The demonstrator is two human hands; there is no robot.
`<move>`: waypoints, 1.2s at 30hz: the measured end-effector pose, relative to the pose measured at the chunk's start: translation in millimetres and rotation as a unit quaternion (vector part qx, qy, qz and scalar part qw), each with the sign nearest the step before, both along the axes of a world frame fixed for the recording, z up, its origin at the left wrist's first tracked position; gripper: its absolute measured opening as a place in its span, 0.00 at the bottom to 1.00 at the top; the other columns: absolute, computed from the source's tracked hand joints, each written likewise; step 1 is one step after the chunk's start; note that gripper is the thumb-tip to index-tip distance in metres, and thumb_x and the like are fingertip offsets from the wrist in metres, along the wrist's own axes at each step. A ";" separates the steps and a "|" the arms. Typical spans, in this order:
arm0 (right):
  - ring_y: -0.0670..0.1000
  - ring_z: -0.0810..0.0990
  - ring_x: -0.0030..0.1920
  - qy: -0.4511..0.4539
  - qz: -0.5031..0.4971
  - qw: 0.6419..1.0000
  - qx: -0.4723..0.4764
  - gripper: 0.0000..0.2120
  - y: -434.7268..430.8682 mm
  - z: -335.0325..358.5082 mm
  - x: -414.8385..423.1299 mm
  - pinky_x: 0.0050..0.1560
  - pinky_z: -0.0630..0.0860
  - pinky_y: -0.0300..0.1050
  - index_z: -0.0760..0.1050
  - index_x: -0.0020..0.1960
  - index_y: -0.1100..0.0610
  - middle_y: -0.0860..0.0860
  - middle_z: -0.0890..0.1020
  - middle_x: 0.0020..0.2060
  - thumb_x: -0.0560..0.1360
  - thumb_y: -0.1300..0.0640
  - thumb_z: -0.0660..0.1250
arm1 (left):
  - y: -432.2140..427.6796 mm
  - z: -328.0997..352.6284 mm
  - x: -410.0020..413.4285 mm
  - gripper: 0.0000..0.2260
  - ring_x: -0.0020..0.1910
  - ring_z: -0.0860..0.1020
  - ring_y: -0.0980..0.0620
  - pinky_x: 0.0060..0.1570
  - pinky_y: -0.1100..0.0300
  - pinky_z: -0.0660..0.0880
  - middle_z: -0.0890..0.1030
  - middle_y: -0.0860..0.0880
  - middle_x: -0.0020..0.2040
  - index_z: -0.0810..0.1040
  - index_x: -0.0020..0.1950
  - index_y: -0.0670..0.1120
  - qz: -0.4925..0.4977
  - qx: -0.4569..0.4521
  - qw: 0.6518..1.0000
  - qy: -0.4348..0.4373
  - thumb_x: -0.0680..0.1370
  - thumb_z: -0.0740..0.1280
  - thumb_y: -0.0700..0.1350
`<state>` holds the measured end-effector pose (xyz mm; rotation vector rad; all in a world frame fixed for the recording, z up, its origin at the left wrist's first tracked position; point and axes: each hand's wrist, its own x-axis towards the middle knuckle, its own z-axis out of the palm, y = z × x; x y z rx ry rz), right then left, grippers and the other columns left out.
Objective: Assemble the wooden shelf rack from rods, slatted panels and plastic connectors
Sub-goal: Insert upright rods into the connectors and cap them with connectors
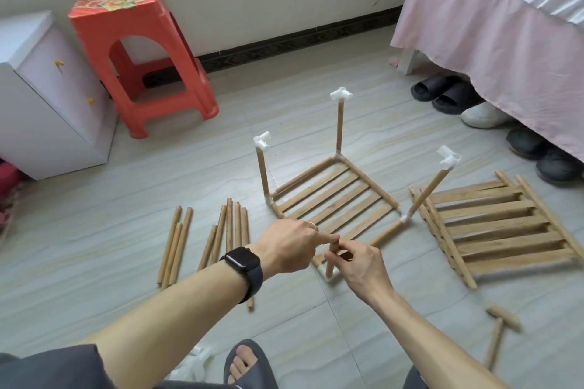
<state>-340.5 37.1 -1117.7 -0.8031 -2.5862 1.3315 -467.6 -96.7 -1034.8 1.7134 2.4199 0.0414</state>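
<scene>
A partly built rack (331,196) stands on the floor: one slatted panel framed by rods, with white plastic connectors at its corners. Three upright rods rise from it, each topped by a white connector (340,94). At the near corner stands a fourth upright rod (331,262). My left hand (289,246) pinches its top between thumb and forefinger. My right hand (360,262) holds the same rod from the right, fingers curled around it. Whether a connector sits on this rod's top is hidden by my fingers.
Loose rods (221,237) lie in two bunches to the left. A stack of slatted panels (499,227) lies to the right, a wooden mallet (499,331) at the near right. A red stool (139,57), a white cabinet (47,91), a bed and shoes (448,95) ring the floor.
</scene>
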 end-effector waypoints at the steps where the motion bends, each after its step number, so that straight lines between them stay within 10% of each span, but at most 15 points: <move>1: 0.40 0.81 0.42 -0.007 -0.006 1.000 0.009 0.10 -3.3 -3.9 2.2 0.46 0.76 0.41 0.81 0.49 0.48 0.42 0.84 0.41 0.75 0.42 0.72 | -3.3 2.2 -5.1 0.21 0.40 0.78 0.51 0.32 0.59 0.76 0.83 0.50 0.51 0.72 0.74 0.60 0.001 0.002 1.000 -0.002 0.83 0.60 0.41; 15: 0.51 0.74 0.67 -0.264 0.198 0.943 0.029 0.17 -113.0 -107.2 -32.1 0.65 0.70 0.44 0.75 0.67 0.49 0.48 0.78 0.65 0.80 0.49 0.60 | -213.2 -128.7 -27.3 0.16 0.60 0.79 0.50 0.60 0.52 0.77 0.81 0.52 0.63 0.76 0.68 0.55 0.382 -0.204 0.875 -0.216 0.80 0.62 0.49; 19: 0.59 0.50 0.81 -0.374 0.312 0.867 0.103 0.29 -130.4 -133.1 -49.3 0.78 0.57 0.57 0.55 0.81 0.45 0.51 0.49 0.83 0.82 0.53 0.55 | -236.3 -177.1 -2.3 0.17 0.64 0.76 0.46 0.59 0.51 0.74 0.75 0.50 0.67 0.73 0.69 0.56 0.361 -0.277 0.871 -0.185 0.80 0.64 0.53; 23: 0.59 0.34 0.80 -0.454 0.365 0.796 0.164 0.40 -131.9 -149.8 -43.6 0.76 0.52 0.69 0.36 0.82 0.41 0.48 0.30 0.80 0.79 0.60 0.55 | -238.9 -199.0 5.0 0.14 0.62 0.76 0.42 0.52 0.51 0.73 0.75 0.45 0.64 0.73 0.67 0.50 0.291 -0.332 0.888 -0.130 0.81 0.63 0.48; 31: 0.58 0.33 0.80 -0.451 0.371 0.795 0.162 0.40 -129.6 -153.5 -40.5 0.76 0.56 0.66 0.36 0.81 0.40 0.46 0.29 0.79 0.80 0.56 0.57 | -232.0 -213.2 2.2 0.13 0.61 0.77 0.39 0.54 0.49 0.72 0.78 0.43 0.62 0.73 0.64 0.46 0.210 -0.380 0.897 -0.086 0.82 0.57 0.37; 36: 0.57 0.40 0.82 -0.476 0.376 0.785 0.127 0.36 -122.7 -142.3 -49.6 0.78 0.54 0.63 0.41 0.83 0.44 0.47 0.34 0.81 0.81 0.50 0.57 | -230.8 -193.5 -16.3 0.15 0.59 0.79 0.46 0.55 0.53 0.76 0.80 0.49 0.61 0.79 0.61 0.53 0.346 -0.306 0.862 -0.208 0.78 0.61 0.40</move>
